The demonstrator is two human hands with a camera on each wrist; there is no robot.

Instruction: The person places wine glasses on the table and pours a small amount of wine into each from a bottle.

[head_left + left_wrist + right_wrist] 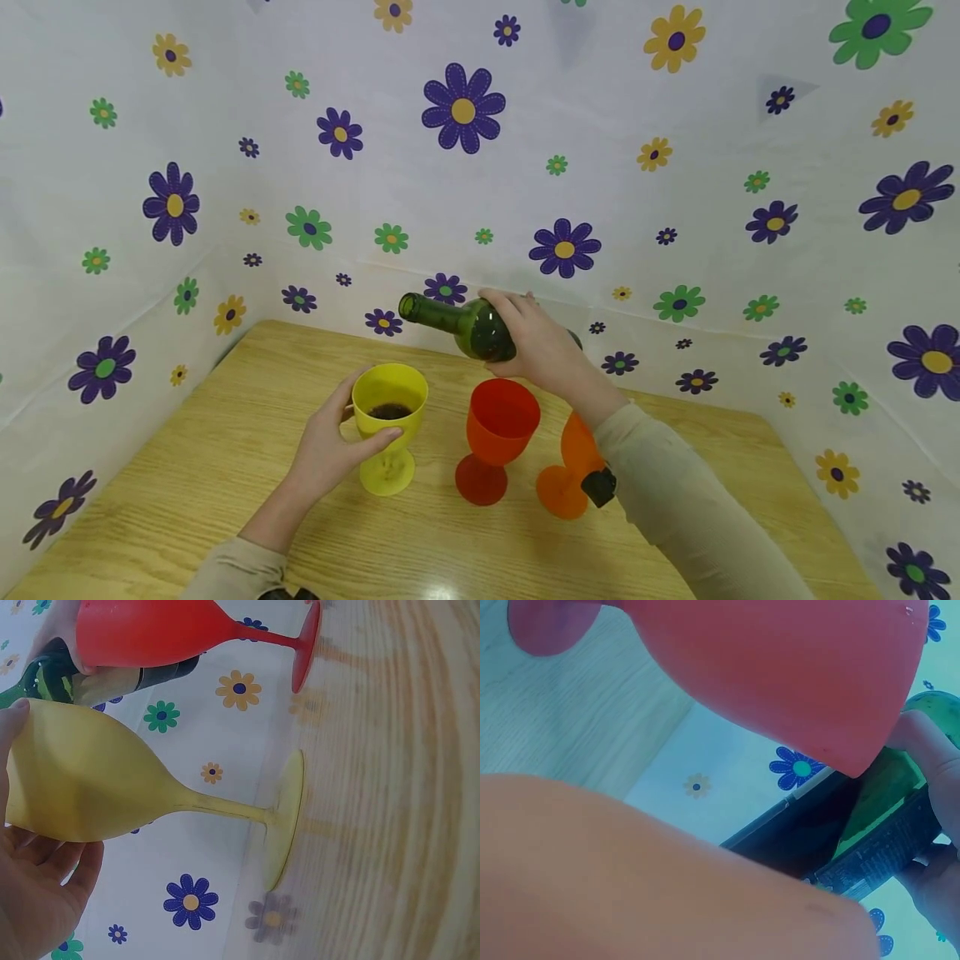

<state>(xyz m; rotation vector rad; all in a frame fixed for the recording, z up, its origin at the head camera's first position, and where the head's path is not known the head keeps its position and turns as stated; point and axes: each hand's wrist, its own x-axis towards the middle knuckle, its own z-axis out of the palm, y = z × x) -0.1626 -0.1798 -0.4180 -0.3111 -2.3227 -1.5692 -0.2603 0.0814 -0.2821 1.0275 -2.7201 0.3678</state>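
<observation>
My left hand (322,454) holds the bowl of a yellow goblet (387,477), thumb across the near side and fingers around the far side. Dark liquid (390,411) lies in the bottom of its bowl, and its foot is on the table in the left wrist view. My right hand (540,346) grips a green glass wine bottle (483,332) round its body. Tipped close to level, the bottle has its open mouth pointing left, above the yellow goblet's rim. Dark liquid and a dark label (885,877) show on the bottle in the right wrist view.
A red goblet (501,429) stands right of the yellow one, below the bottle. Further right, an orange goblet (564,492) is partly hidden behind my right forearm. The wooden table (390,550) meets a white flower-printed cloth (360,183) at the back and sides.
</observation>
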